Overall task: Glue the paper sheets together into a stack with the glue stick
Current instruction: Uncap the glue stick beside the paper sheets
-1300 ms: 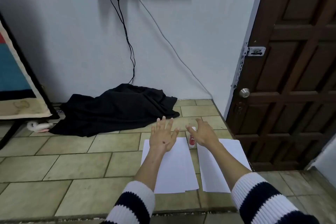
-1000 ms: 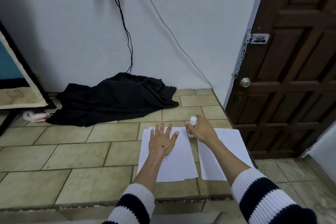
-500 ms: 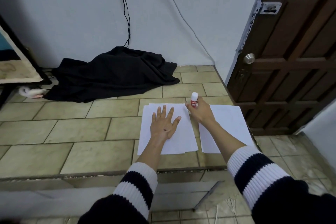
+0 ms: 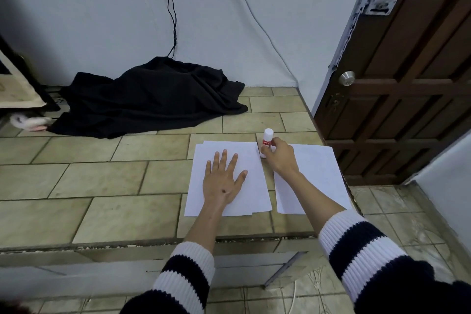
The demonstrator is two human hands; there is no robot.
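Observation:
Two lots of white paper lie side by side on a tiled ledge. My left hand [image 4: 224,181] rests flat, fingers spread, on the left pile of sheets [image 4: 252,194], whose edges are slightly fanned. The right sheet [image 4: 318,176] lies partly under my right forearm. Between the two stands a small glue stick [image 4: 267,138] with a white cap and red label, upright. My right hand [image 4: 279,158] grips its lower body with curled fingers; the cap is on.
A black cloth [image 4: 147,99] lies heaped against the white wall behind the papers. A brown wooden door [image 4: 407,84] stands at the right. The tiled ledge [image 4: 102,186] drops off at its front edge near my sleeves. Cables hang down the wall.
The view has tilted down and closer. My left hand came down flat onto the left pile. My right hand has closed round the glue stick and stays on it.

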